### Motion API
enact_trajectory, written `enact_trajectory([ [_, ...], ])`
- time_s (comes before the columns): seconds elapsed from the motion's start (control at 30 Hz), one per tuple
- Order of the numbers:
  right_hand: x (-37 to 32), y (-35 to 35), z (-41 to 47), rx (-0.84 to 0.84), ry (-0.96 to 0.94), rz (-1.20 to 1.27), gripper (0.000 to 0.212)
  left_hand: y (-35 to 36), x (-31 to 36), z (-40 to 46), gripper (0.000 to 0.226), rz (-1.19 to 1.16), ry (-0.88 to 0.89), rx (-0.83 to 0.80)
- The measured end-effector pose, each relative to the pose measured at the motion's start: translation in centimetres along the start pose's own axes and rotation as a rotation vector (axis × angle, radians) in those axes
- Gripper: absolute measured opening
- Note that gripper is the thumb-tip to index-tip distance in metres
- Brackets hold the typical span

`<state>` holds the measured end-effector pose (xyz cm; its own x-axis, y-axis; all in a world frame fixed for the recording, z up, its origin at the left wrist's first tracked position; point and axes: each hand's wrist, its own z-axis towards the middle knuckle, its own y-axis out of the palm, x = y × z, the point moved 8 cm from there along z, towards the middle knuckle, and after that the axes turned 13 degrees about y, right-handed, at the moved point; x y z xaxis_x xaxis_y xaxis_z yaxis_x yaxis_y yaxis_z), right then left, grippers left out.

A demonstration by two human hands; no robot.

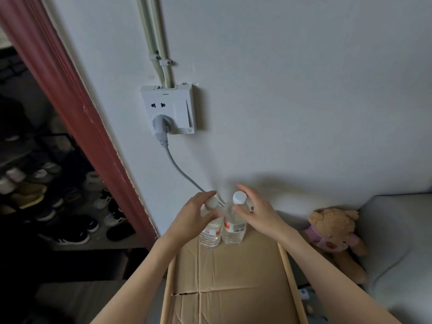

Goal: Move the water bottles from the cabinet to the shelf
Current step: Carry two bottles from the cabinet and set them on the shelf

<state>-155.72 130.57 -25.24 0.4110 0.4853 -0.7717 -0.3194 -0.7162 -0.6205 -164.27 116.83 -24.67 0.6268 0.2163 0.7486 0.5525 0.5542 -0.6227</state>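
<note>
Two clear water bottles with white caps and red-and-white labels stand side by side at the far end of a cardboard-lined shelf (233, 277), close to the wall. My left hand (191, 218) grips the neck of the left bottle (210, 235), its fingers curled round just under the cap. Around the upper part of the right bottle (234, 226) my right hand (257, 213) is wrapped, thumb in front and fingers behind. Both bottles stand upright and touch each other.
A wall socket (170, 109) with a grey plug and cable (177, 167) hangs above the bottles. A brown teddy bear (336, 232) lies to the right against a grey cushion (397, 249). Left of a red door frame (77, 108), a dark rack holds several shoes (70, 206).
</note>
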Motion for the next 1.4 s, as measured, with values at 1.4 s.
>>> enact_trajectory([
  [1.4,13.8,10.9,-0.7,-0.159,0.440,0.403,0.068,7.9,-10.5,-6.6,0.052,-0.352,-0.397,0.237],
])
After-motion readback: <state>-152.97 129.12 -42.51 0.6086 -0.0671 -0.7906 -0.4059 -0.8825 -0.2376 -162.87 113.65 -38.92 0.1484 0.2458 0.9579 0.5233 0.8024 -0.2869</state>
